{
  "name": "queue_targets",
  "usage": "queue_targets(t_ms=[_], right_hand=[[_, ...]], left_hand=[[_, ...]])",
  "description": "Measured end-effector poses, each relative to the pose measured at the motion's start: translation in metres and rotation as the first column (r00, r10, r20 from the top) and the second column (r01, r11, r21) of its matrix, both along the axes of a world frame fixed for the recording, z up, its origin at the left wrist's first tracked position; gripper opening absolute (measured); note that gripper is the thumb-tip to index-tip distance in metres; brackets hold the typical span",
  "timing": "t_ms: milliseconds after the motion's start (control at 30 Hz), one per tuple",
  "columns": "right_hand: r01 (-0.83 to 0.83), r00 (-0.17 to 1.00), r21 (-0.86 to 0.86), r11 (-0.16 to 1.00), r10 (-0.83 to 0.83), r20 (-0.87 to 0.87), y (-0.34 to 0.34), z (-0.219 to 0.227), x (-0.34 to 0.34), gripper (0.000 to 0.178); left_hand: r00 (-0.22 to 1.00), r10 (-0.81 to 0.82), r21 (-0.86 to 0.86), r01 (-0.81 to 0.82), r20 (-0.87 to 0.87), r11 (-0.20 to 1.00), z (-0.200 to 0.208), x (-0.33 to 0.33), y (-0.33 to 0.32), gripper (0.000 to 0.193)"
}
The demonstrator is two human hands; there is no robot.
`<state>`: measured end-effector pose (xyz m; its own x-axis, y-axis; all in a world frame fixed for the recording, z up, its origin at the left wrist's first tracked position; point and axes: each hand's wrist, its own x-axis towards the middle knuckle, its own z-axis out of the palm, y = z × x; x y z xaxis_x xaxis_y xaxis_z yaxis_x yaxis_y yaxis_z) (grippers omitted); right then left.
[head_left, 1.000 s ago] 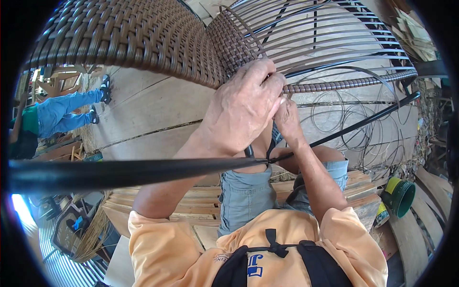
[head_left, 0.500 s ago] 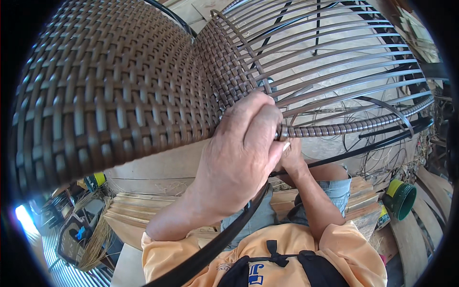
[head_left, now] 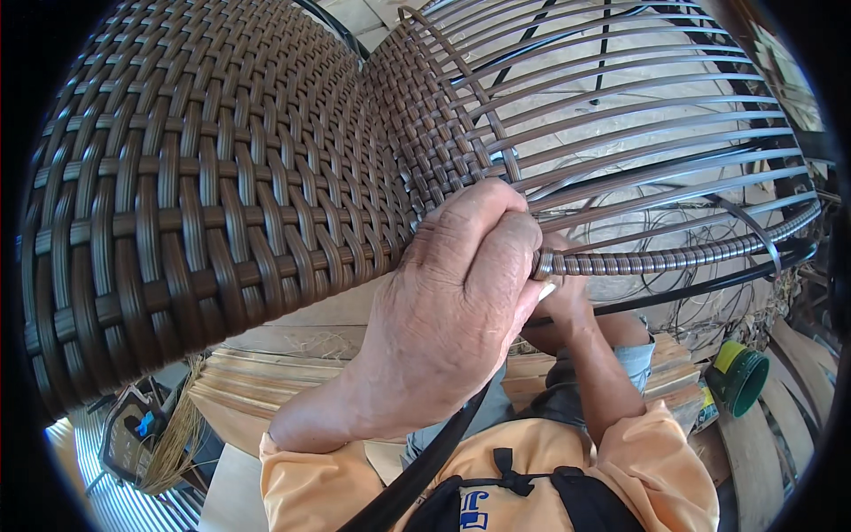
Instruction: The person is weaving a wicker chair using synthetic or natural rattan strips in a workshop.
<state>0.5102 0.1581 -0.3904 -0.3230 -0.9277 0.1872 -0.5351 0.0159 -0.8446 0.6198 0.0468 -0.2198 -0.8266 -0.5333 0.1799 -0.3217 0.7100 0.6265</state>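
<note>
A brown wicker piece of furniture, perhaps a chair, fills the upper view. Its large woven panel (head_left: 177, 186) is on the left, meeting a narrower woven section (head_left: 434, 133) in the middle. My left hand (head_left: 452, 293) is closed around the edge where these join the wrapped rim (head_left: 647, 263), its thumb against the rim's end. Behind and below the rim is my right hand (head_left: 567, 288), partly covered by the left; its fingers are hidden. A wide dark weaving strip (head_left: 434, 461) runs from beneath my left hand toward the lower edge; its upper end is hidden.
Parallel brown strips (head_left: 638, 164) span the open frame at right. Below it lies a tangle of thin strands (head_left: 674, 306). Wooden boards (head_left: 257, 386) are stacked near my legs. A green bucket (head_left: 743, 379) stands at right; a bundle of dry fibres (head_left: 177, 434) lies at left.
The woven piece has shifted slightly down and right, its left panel reaching lower. Both hands have moved slightly with it, and the hanging strip has swung right. My left hand keeps its hold.
</note>
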Motion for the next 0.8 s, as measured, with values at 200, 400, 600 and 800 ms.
queue_targets(t_ms=[200, 400, 600, 800], right_hand=[[0.14, 0.877, 0.058, 0.988, -0.151, 0.456, 0.023, 0.021, 0.032, 0.047], [0.081, 0.837, 0.346, 0.935, -0.253, 0.486, 0.042, 0.039, 0.042, 0.06], [0.074, 0.827, 0.342, 0.937, -0.249, 0.504, 0.048, 0.061, 0.044, 0.066], [0.117, 0.762, 0.267, 0.957, -0.258, 0.594, 0.061, 0.087, 0.057, 0.051]], left_hand=[[0.998, 0.054, 0.018, -0.053, -0.022, 0.998, 0.009, 0.002, 0.009, 0.043], [0.992, -0.11, -0.066, 0.114, 0.061, 0.991, 0.006, 0.003, 0.006, 0.045], [0.977, -0.21, -0.186, 0.202, -0.024, 0.962, -0.004, 0.0, -0.006, 0.037], [0.976, -0.197, -0.188, 0.176, -0.097, 0.966, -0.015, -0.003, -0.008, 0.025]])
